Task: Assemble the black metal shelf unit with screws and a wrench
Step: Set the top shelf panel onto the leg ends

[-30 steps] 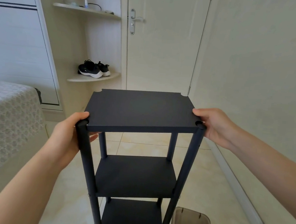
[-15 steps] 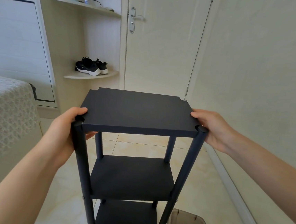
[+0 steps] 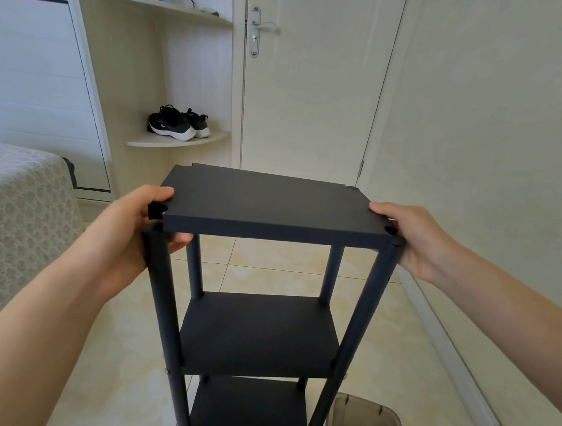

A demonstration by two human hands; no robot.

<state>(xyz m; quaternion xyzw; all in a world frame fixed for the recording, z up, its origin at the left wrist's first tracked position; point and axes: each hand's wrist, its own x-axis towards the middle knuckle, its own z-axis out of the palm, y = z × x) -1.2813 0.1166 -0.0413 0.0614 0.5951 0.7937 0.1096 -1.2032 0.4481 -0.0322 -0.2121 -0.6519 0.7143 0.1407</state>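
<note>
Left hand pinches top panel at 9 o'clock, right hand at 3. Risk: corner notches miss posts; panel seats crooked or slips.

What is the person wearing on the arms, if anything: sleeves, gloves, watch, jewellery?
Nothing shows. The left arm and right arm are bare up to the frame's edge: no sleeves, gloves, watch, bracelets or rings, and no markings.
</note>
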